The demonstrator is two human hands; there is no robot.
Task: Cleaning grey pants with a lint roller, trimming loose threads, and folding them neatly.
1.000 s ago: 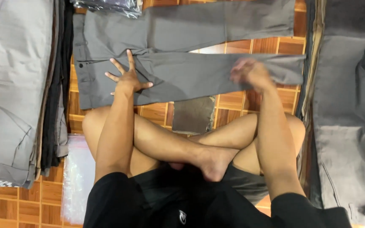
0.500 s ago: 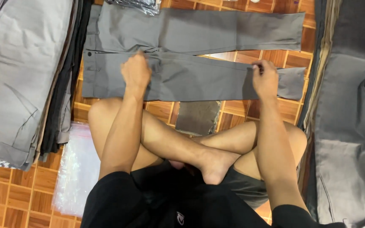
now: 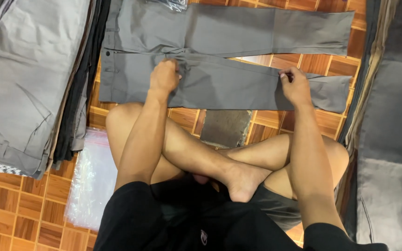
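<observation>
Grey trousers (image 3: pixel 219 83) flat on wood floor (image 3: pixel 24 214), legs spread sideways, just beyond person's crossed shins. Left hand (image 3: pixel 164 75) curled into fist at crotch seam of trousers, grip clenched on bunched cloth. Right hand (image 3: pixel 295 85) on near leg of trousers toward hem, fingers pinching upper edge of fabric. Garment pile (image 3: pixel 24 79) left of trousers, touching waistband. Plastic bag (image 3: pixel 91 181) below pile. Second pile (image 3: pixel 391 130) right of trousers.
</observation>
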